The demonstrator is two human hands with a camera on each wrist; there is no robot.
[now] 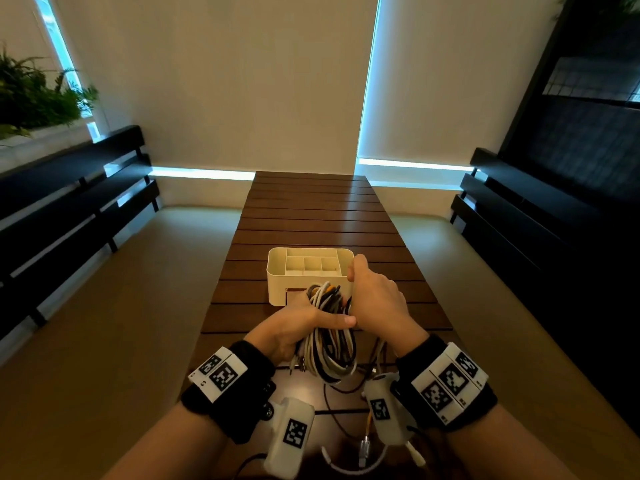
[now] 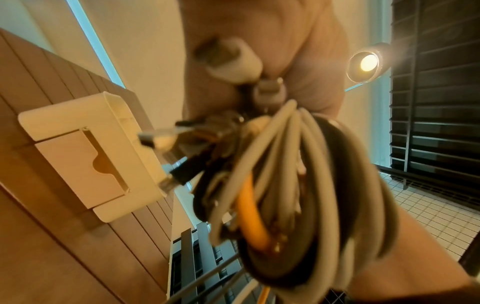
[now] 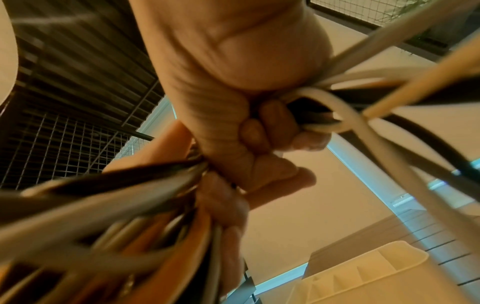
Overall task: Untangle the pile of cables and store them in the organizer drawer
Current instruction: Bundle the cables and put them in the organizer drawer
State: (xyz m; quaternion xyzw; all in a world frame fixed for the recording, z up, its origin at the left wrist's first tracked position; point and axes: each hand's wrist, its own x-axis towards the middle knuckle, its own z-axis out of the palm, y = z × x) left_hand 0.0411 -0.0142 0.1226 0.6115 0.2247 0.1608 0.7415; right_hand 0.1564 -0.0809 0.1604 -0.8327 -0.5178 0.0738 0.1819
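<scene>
One cable bundle [image 1: 329, 337] of white, black and orange strands, too tangled to count, is held above the surface [image 1: 311, 209], just in front of one white organizer [image 1: 294, 292]. Left hand [image 1: 294, 327] fingers wrap it; right hand [image 1: 377, 299] fingers clench strands too.

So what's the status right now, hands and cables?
Left hand and right hand both grip the cable bundle, lifted off the table. Organizer just beyond, drawer closed. Loose cables trail near the wrists.
</scene>
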